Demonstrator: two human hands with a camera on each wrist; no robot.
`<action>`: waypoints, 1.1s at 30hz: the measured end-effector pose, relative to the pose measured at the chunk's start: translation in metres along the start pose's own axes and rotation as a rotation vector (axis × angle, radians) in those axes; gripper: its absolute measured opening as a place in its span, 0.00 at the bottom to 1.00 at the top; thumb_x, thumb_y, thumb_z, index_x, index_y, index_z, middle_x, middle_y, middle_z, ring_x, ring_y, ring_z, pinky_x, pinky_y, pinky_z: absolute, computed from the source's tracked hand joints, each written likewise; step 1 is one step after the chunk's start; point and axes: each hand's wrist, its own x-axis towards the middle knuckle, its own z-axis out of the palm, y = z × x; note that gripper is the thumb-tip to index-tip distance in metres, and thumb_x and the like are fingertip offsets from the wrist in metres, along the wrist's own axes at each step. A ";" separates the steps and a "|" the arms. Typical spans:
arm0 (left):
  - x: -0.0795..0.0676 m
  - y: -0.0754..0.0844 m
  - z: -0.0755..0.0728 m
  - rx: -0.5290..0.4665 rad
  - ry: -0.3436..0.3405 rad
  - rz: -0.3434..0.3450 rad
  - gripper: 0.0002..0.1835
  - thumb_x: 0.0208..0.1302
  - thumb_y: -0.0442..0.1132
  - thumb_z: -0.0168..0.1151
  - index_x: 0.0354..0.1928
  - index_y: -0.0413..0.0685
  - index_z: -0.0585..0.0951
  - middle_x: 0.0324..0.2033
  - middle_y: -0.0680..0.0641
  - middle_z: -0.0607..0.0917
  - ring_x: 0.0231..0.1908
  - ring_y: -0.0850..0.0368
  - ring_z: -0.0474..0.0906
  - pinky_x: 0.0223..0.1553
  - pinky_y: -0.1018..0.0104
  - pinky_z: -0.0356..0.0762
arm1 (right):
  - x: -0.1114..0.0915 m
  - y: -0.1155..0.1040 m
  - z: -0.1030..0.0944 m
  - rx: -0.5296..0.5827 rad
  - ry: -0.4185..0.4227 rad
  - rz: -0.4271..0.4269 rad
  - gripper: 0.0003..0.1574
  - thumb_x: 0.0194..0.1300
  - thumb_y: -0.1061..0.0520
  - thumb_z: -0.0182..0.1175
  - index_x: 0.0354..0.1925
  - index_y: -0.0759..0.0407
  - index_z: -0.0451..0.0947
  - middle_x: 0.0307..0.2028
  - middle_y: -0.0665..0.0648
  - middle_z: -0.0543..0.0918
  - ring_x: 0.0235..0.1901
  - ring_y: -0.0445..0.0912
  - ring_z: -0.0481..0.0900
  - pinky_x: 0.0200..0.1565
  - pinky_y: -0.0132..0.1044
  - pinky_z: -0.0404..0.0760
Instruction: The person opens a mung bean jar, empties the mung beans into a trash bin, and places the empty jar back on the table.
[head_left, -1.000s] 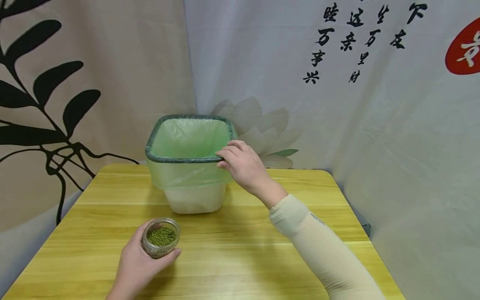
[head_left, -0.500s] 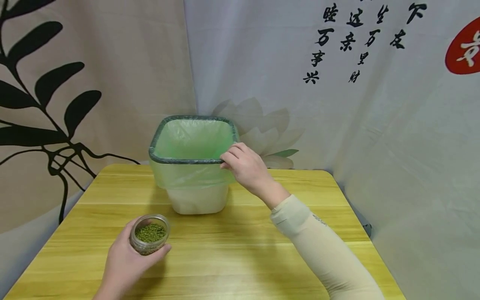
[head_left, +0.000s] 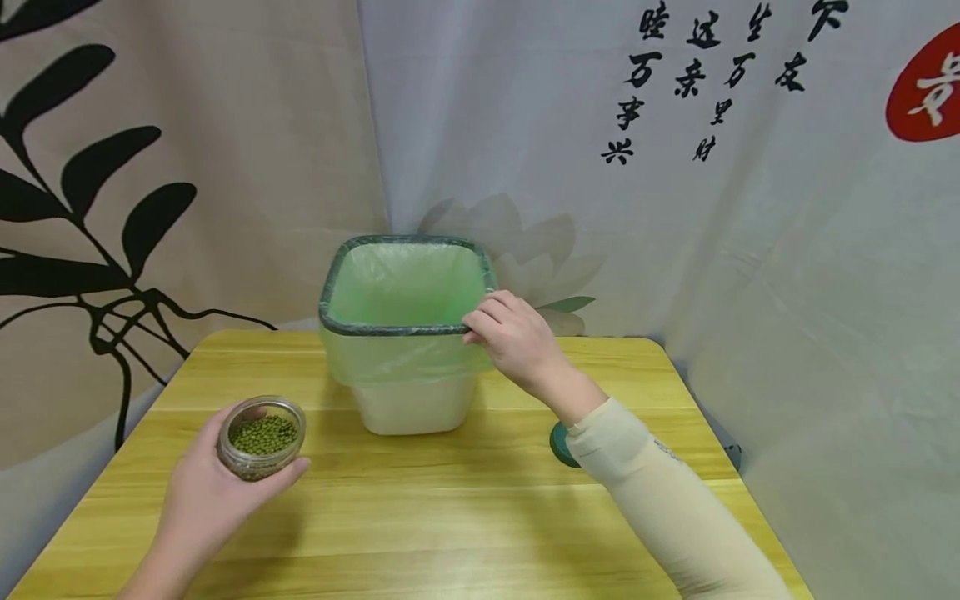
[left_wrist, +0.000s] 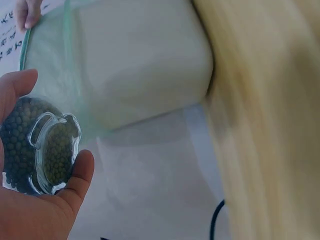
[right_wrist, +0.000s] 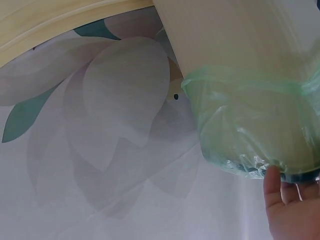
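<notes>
My left hand [head_left: 210, 496] holds a clear jar [head_left: 258, 469] above the table at the left, thumb on its near side. Small green mung beans [head_left: 262, 435] lie inside it, and its mouth is uncovered. In the left wrist view the jar's embossed base [left_wrist: 59, 157] faces the camera. A pale waste bin [head_left: 416, 408] stands toward the back, lined with a translucent green bag [head_left: 397, 358] folded over its dark rim [head_left: 390, 331]. At the rim's front right corner my right hand [head_left: 517, 343] pinches the edge, thumb outside in the right wrist view.
A round dark green object [head_left: 562, 446] lies on the wooden table [head_left: 420, 533], partly hidden by the right sleeve [head_left: 622, 450]. Behind the table hangs a pale cloth backdrop [head_left: 480, 108] printed with leaves, a lotus and characters.
The left hand has carried the jar left and slightly farther back. The bin has shifted right along with the right hand. The round green object has come into view beside the right sleeve.
</notes>
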 end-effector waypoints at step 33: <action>0.134 0.126 -0.064 0.058 -0.033 0.314 0.57 0.52 0.58 0.85 0.78 0.46 0.64 0.65 0.37 0.78 0.61 0.35 0.78 0.54 0.41 0.82 | 0.006 -0.010 0.013 0.123 -0.034 0.063 0.39 0.81 0.30 0.32 0.27 0.55 0.68 0.26 0.53 0.73 0.40 0.52 0.78 0.53 0.42 0.78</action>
